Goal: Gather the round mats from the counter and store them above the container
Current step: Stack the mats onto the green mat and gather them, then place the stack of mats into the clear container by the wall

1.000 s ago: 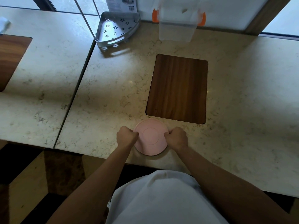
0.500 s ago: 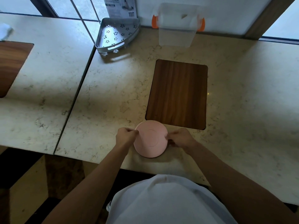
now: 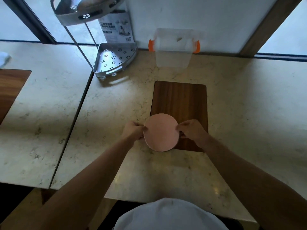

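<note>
Pink and round, the mat [image 3: 161,132] is pinched at its two side edges: the left hand [image 3: 134,130] has its grip closed on the left rim, the right hand [image 3: 191,130] has its grip closed on the right rim. The mat sits partly over the near left corner of the wooden board [image 3: 180,103], which is set into the pale marble desk [image 3: 249,113]. Beyond the board's far edge, against the back wall, stands the clear container [image 3: 173,48] with orange clips (its lid is on). Left of the container, well apart from the board, a metal corner rack [image 3: 114,59] with flower cut-outs rests on the desk, its upper tier [image 3: 83,10] raised on thin rods, and a printed box [image 3: 117,28] stands behind it. Nothing lies on the board between the mat and the container.
</note>
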